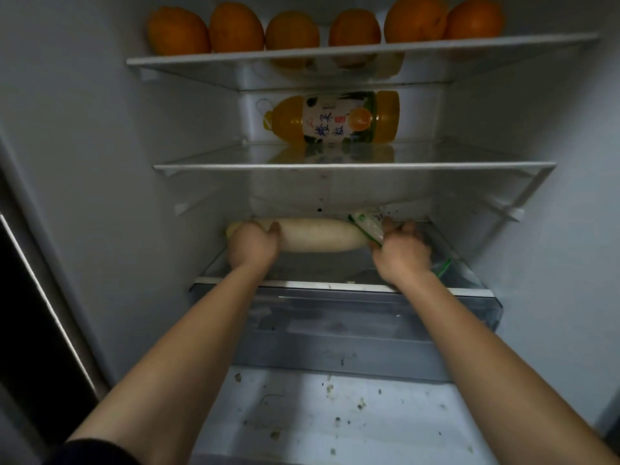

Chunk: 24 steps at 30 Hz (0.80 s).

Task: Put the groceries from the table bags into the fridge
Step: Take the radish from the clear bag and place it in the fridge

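1. Both arms reach into the open fridge [84,135], to the lowest shelf [241,263] just above the clear crisper drawer [335,317].
2. A long white daikon radish [322,234] lies sideways across this shelf, its length running left to right near the back.
3. The left hand [253,245] wraps over the radish's left end, fingers [273,228] curled on top of it in a grasp.
4. The right hand [401,250] is closed around the radish's right end, where a clear plastic bag [367,228] with green print is bunched against it; the fingers grip both the bag and the radish tip.
5. More of the plastic, with a green strip, trails out to the right of the right wrist onto the shelf.
6. On the middle shelf [352,167] a bottle of orange juice [335,117] lies on its side at the back, cap pointing left, label facing out.
7. On the top shelf [362,50] six oranges [236,28] sit in a row along the front edge, touching or nearly touching one another.
8. The fridge floor [335,414] below the drawer is white and speckled with small crumbs and dark spots.
9. A dark sleeve [97,453] shows at the bottom left corner, on the left arm.
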### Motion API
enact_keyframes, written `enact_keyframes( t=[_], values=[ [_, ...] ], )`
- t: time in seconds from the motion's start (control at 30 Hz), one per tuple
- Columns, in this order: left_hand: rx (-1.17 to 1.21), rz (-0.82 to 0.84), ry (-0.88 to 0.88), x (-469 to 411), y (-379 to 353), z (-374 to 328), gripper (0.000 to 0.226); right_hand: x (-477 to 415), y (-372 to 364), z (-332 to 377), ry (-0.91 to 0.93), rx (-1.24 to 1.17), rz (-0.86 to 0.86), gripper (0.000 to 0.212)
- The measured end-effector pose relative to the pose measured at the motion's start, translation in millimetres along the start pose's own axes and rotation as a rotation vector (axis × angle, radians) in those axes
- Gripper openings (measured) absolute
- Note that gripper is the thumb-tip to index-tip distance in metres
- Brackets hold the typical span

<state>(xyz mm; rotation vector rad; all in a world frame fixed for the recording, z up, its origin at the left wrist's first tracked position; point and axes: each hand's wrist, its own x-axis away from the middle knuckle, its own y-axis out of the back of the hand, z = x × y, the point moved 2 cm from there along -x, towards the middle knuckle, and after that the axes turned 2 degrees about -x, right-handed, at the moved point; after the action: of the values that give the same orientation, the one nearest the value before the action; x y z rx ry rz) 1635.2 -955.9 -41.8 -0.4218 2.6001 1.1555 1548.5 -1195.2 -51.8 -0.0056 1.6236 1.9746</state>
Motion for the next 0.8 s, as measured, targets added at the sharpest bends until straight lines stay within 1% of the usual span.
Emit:
enact_keyframes(
  t=[0.03,0.07,0.1,0.13,0.17,0.23,0.3,0.4,0.47,0.57,0.7,0.8],
  values=[
    [-0.138,-0.055,-0.188,4,1,-4,0.042,-1,-2,0,0.001,0.000,-0.002,0.057],
    [-0.229,-0.073,-0.376,6,1,-9,0.037,-2,-3,0,0.006,0.001,-0.003,0.058],
    [-0.308,-0.058,-0.545,7,-3,-11,0.040,-3,-4,-1,0.013,0.005,-0.003,0.058],
    [-0.382,-0.014,-0.659,3,-9,-12,0.050,-4,-5,-1,0.023,0.014,-0.004,0.058],
    [-0.440,0.048,-0.719,-3,-14,-12,0.063,-5,-6,-2,0.036,0.029,-0.004,0.059],
    [-0.504,0.183,-0.697,-19,-24,-13,0.080,-7,-9,-4,0.057,0.063,0.000,0.060],
    [-0.545,0.277,-0.647,-36,-33,-16,0.080,-10,-12,-9,0.068,0.092,-0.011,0.062],
    [-0.599,0.346,-0.638,-62,-42,-22,0.074,-18,-15,-15,0.073,0.123,-0.054,0.058],
    [-0.596,0.361,-0.644,-78,-42,-25,0.071,-31,-14,-15,0.058,0.125,-0.026,0.056],
    [-0.558,0.365,-0.592,-89,-48,-30,0.059,-54,-11,-11,0.031,0.127,0.030,0.052],
    [-0.485,0.292,-0.503,-91,-66,-33,0.048,-78,-16,-13,0.025,0.172,0.038,0.051],
    [-0.463,0.243,-0.446,-98,-77,-34,0.042,-84,-24,-18,0.000,0.261,0.099,0.058]
  ],
)
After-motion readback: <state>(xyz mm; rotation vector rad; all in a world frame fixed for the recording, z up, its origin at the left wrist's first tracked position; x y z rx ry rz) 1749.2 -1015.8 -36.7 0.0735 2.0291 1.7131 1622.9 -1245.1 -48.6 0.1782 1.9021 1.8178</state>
